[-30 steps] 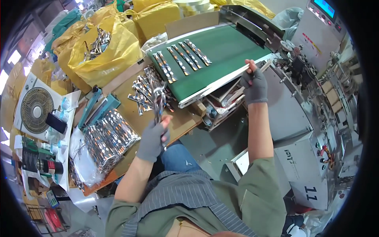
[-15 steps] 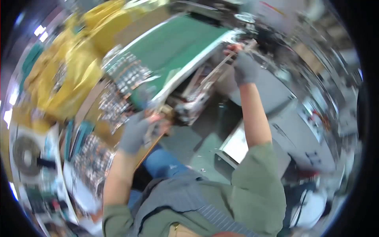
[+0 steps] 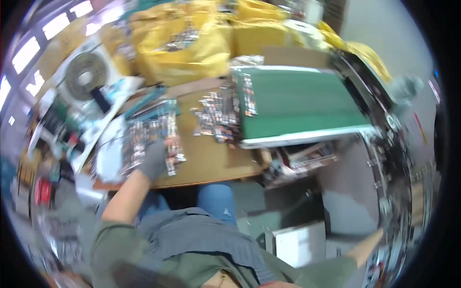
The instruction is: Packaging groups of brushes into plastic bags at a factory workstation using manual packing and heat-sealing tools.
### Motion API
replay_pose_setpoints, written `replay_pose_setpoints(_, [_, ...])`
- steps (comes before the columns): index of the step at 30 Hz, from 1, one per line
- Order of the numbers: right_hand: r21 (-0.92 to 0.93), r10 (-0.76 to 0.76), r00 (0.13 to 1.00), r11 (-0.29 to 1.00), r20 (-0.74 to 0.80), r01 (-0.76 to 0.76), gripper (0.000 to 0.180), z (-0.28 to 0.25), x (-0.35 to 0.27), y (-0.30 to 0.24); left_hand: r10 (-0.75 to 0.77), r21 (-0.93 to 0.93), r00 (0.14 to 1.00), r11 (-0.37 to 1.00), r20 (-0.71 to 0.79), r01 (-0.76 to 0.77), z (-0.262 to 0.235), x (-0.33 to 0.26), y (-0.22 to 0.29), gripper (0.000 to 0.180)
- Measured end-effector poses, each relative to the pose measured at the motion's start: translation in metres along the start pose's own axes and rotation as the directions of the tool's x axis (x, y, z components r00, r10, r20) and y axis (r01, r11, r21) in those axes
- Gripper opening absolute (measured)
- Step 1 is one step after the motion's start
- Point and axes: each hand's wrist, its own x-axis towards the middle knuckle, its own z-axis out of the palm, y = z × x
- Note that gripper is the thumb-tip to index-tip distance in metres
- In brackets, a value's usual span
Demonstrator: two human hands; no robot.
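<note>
My left hand, in a grey glove, reaches down onto a spread of shiny silvery strips at the near left of the brown worktable. Its fingers are smeared among the strips, so their grip does not show. My right forearm stretches out to the far lower right, beside dark machinery. The right hand blends into that blurred machinery, and its fingers cannot be made out. A second pile of silvery strips lies mid-table, left of a green conveyor belt. One strip rests on the belt's left end.
Behind the table stand yellow sacks, one holding silvery pieces. A round fan is at the back left. Dark machinery lines the right. Below the belt sits a tray of pieces, with a white box lower down.
The view has swung right, toward the belt. My left hand has moved from near the belt's end to the strips at left. My right hand has left the belt's near side, reaching far right.
</note>
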Motion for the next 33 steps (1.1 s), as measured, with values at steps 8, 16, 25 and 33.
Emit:
replay_pose_setpoints(8, [0.894, 0.846, 0.496, 0.361, -0.194, -0.266, 0.075, -0.057, -0.045, -0.071, 0.434, -0.043, 0.847, 0.895, 0.306, -0.443, -0.001, 0.161, 0.179, 0.023])
replay_pose_setpoints(16, [0.845, 0.313, 0.812, -0.050, -0.493, 0.533, 0.052, -0.334, -0.080, -0.358, 0.801, 0.563, 0.566, 0.565, -0.197, -0.603, 0.002, 0.255, 0.177, 0.051])
replay_pose_setpoints(25, [0.365, -0.299, 0.743, 0.724, -0.599, 0.586, 0.096, -0.525, 0.107, -0.722, 0.293, 0.571, 0.951, 0.766, 0.101, -0.297, -0.057, 0.287, -0.082, 0.058])
replay_pose_setpoints(33, [0.686, 0.042, 0.905, 0.667, -0.424, 0.290, 0.104, -0.479, 0.143, -0.738, 0.279, 0.498, 0.959, 0.840, -0.052, -0.218, -0.036, 0.294, -0.041, 0.073])
